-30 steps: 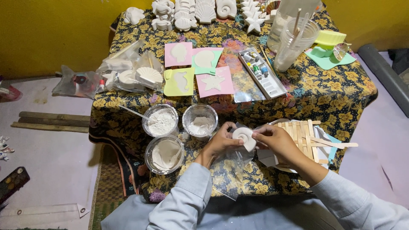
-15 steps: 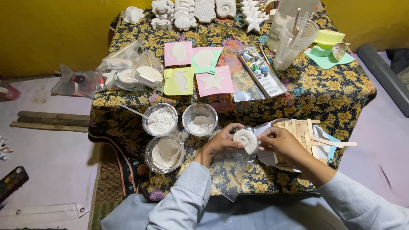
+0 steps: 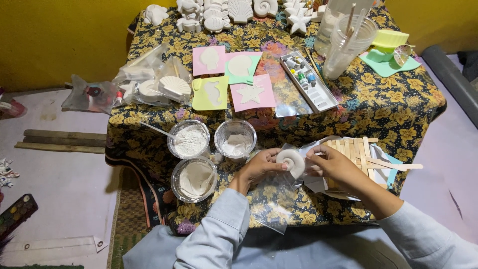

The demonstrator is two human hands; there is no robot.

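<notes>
Both hands are gripping one white spiral plaster disc (image 3: 292, 162) at the desk's (image 3: 398, 107) six o'clock edge: left hand (image 3: 259, 167) is pinching its nine o'clock side, right hand (image 3: 331, 164) its three o'clock side. Three powder bowls (image 3: 194, 177) are sitting at the disc's nine o'clock.

The cast (image 3: 292, 162) is a small white plaster piece, round, with a raised spiral like a snail shell on its upper face. It is tilted, its spiral face turned up toward the camera. It sits between the left hand (image 3: 260, 168) and the right hand (image 3: 332, 167), above a clear plastic bag (image 3: 271, 204) at the worktop's near edge.
</notes>
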